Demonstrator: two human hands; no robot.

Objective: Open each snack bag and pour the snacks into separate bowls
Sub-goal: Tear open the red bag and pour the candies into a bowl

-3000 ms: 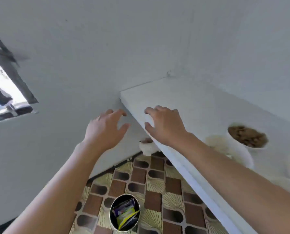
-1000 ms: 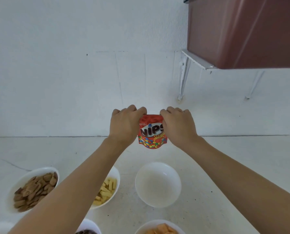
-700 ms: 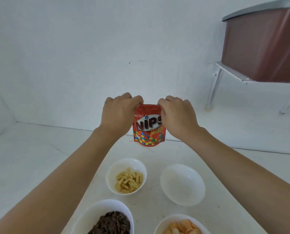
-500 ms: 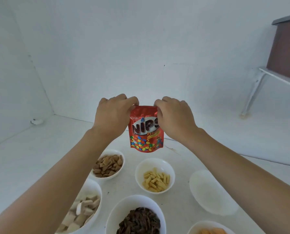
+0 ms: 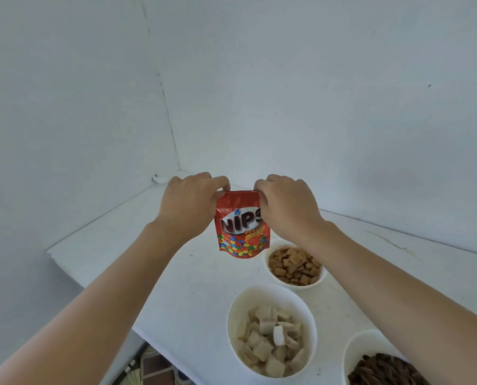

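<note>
A small red Nips snack bag (image 5: 241,229) hangs upright in the air above the white counter (image 5: 137,245). My left hand (image 5: 190,207) pinches its top left corner and my right hand (image 5: 287,209) pinches its top right corner. The bag's top edge looks sealed. Below it stand a white bowl of brown squares (image 5: 294,266), a white bowl of pale beige chunks (image 5: 270,332) and a white bowl of dark brown pieces (image 5: 381,365) at the bottom right.
The counter runs into a white wall corner (image 5: 176,151) behind the bag. Its left edge (image 5: 92,284) drops off to a patterned tile floor (image 5: 151,368) at the bottom.
The view has swung left across the counter; the empty bowl, the yellow-stick bowl and the red cabinet have left the frame. Both hands keep holding the bag by its top corners.
</note>
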